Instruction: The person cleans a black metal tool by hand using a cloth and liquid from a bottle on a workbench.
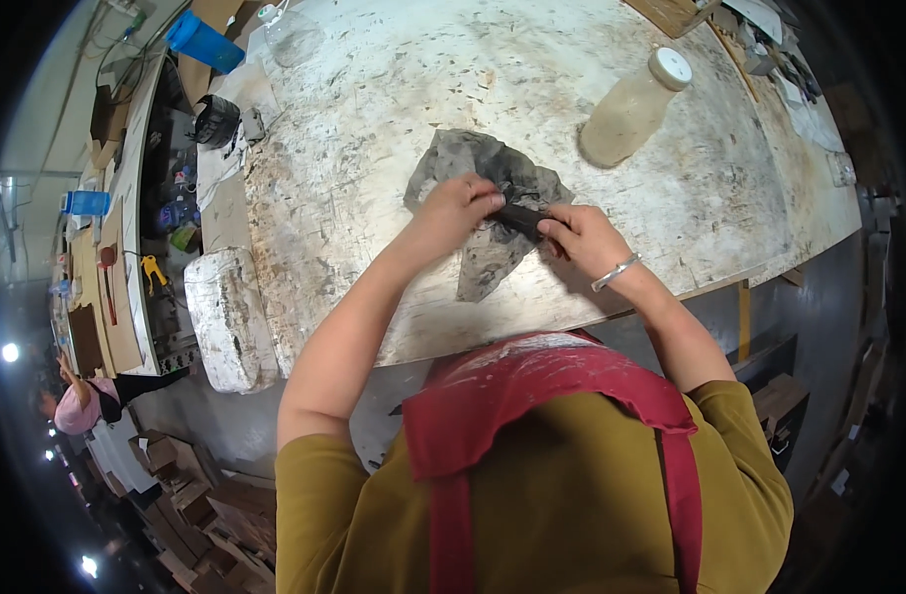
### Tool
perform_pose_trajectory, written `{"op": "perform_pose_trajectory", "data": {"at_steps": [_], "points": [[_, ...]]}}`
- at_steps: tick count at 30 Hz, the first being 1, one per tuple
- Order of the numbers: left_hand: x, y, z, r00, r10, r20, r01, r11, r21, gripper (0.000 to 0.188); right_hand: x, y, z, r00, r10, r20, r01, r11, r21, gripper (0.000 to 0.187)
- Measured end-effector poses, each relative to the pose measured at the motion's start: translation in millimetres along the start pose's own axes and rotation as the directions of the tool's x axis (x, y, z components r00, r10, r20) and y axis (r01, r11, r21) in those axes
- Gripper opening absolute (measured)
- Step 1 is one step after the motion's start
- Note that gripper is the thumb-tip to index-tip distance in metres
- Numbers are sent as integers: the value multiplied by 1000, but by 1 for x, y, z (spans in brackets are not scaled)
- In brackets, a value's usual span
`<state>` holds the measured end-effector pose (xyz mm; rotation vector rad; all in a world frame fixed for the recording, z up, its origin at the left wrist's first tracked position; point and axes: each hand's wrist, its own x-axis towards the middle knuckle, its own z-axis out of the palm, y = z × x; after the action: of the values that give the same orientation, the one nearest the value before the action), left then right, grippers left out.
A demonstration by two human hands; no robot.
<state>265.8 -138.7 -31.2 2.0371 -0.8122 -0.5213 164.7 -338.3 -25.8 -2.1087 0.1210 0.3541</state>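
Above the middle of a stained white worktable [344, 119], both my hands are closed on one small, dark, elongated piece [519, 219], whose kind I cannot make out. My left hand [455, 210] pinches its left end, and the right end sits between the thumb and fingers of my right hand [584, 241]. A crumpled, grey-smudged cloth [493, 262] spreads behind and below the piece, under my hands. Part of the cloth is covered by my left hand. To the right stands a bottle [626, 114] with a white cap and cloudy, pale contents.
At the table's left edge are a black-smeared container [215, 121] and a worn white block [229, 319]. Farther back lies a blue cup [204, 42]. A shelf at left holds a yellow air gun [153, 272]. Another person [85, 401] is far left, beyond cardboard boxes.
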Motion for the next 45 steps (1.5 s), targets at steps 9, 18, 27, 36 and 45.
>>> {"op": "perform_pose_trajectory", "data": {"at_steps": [9,18,27,36,45], "points": [[-12,-23,-2,974,61,-216,62,851,521,23,-1,0,37,967,214,137,-249,697,673,21],[-26,-8,21,798,-585,-144,228,515,-826,19,12,-13,65,988,150,43,-137,697,704,20],[-22,-30,48,712,-702,-23,286,320,-903,21,18,-4,77,981,149,122,-193,800,568,22],[-13,-29,36,687,-726,-24,252,270,-929,7,-42,-3,63,971,204,127,-238,748,619,21],[-19,-19,33,848,-530,-20,177,318,-931,19,9,-3,59,969,154,193,-233,826,513,24]]}}
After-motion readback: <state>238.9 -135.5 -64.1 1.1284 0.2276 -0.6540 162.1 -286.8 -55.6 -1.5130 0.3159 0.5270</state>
